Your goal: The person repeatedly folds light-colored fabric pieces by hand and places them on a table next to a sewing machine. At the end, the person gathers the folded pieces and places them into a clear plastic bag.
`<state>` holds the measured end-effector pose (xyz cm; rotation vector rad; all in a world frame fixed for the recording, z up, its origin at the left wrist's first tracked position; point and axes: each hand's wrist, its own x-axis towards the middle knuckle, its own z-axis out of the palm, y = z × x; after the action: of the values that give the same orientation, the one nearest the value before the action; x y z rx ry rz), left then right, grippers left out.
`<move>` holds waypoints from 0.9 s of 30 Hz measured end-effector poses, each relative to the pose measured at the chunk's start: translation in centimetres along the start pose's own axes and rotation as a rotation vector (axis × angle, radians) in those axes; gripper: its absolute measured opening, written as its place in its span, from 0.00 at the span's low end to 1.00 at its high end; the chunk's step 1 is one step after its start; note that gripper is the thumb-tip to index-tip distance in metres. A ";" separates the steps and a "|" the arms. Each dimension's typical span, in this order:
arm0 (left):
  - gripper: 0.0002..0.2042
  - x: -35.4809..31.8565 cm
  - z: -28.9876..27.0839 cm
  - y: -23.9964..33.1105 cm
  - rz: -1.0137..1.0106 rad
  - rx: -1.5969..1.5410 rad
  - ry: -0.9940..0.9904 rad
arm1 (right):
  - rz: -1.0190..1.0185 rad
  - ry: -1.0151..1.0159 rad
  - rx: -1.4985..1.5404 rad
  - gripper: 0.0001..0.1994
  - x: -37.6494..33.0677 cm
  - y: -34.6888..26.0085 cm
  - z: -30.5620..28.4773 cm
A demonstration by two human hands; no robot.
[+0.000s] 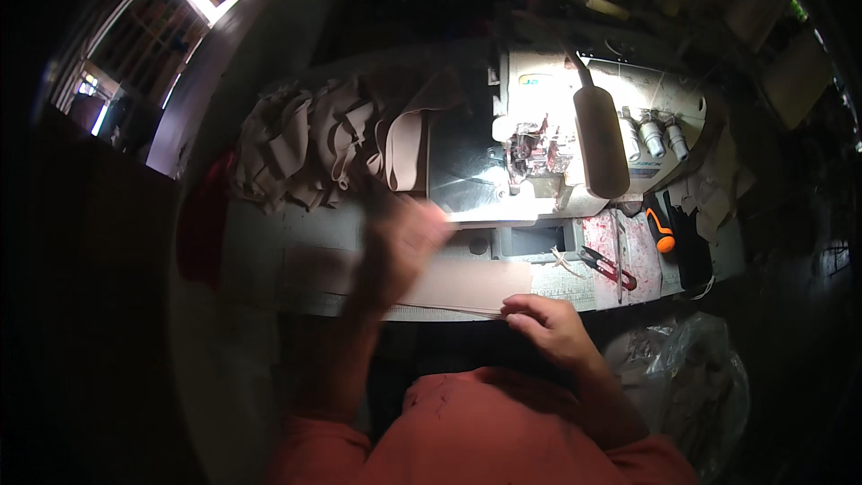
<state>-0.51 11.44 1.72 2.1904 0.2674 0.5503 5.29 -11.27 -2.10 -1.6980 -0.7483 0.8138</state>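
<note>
A flat beige fabric strip (476,286) lies along the front edge of the table, several layers showing at its edge. Its right front corner is between the thumb and fingers of my right hand (555,328), which is closed on it. My left hand (404,238) is smeared by motion above the strip's left half, reaching toward the heap of cloth; its fingers cannot be made out. Beyond it, folded and looped beige fabric pieces (278,139) are heaped on the table. An overlock sewing machine (664,108) stands to the right of the heap, brightly lit.
A long brown lamp head (600,144) hangs before the machine. Red-handled thread snips (620,278) and an orange-and-black tool (663,238) lie at the right. A clear plastic bag of cloth (691,377) is below the table's right edge. Something red (202,224) is at the left.
</note>
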 end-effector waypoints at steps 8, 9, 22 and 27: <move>0.12 -2.9 8.8 -0.5 0.109 0.321 -0.124 | -0.161 -0.034 -0.315 0.11 0.2 -0.5 1.3; 0.11 -2.8 8.8 -0.7 0.105 0.273 -0.154 | -0.179 -0.033 -0.333 0.11 0.1 -0.4 1.4; 0.07 -3.6 7.6 -1.3 0.411 -0.116 0.059 | -0.102 0.381 -0.063 0.08 1.1 -0.8 0.7; 0.08 -8.6 5.1 1.6 0.454 0.084 0.056 | -0.018 0.309 0.107 0.04 1.8 -2.8 1.3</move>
<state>-5.69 3.73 -2.39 2.3278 -0.1899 0.8619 4.99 -8.38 0.08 -1.6680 -0.4991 0.5511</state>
